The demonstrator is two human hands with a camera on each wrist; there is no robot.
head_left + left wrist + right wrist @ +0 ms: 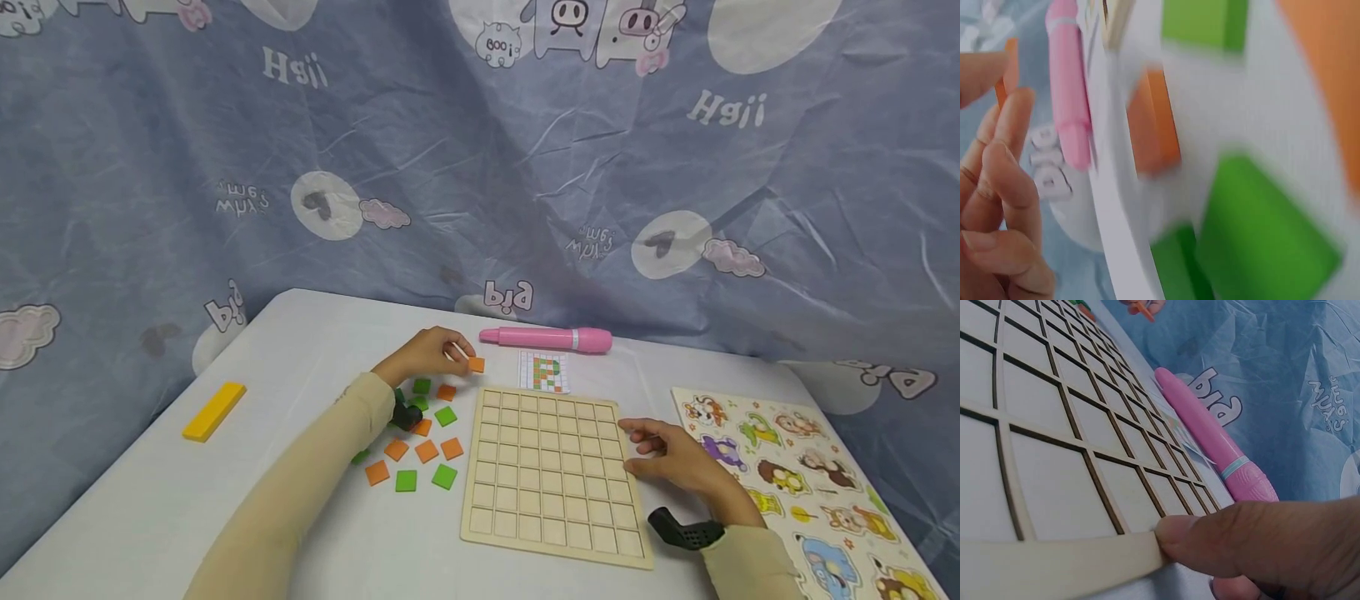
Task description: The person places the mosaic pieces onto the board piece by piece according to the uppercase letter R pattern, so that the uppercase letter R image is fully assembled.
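Note:
My left hand (433, 352) pinches a small orange square tile (476, 365) between thumb and fingertips, above the table beyond the far left corner of the wooden grid board (482, 533). The left wrist view shows that tile (1012, 65) edge-on in the pinch. At the board's right edge rests my right hand (675, 454), its thumb and fingers spread apart. In the right wrist view its thumb (1210, 540) touches the board's rim. Loose tiles lie left of the board, such as a green tile (444, 477) and an orange tile (377, 472); my left wrist partly hides some.
Behind the board lie a pattern card (544, 372) with a coloured grid and a pink pen-shaped object (536, 337). A yellow bar (214, 412) is at the left. An animal picture board (817, 492) lies at the right. A printed cloth (450, 150) hangs behind the table.

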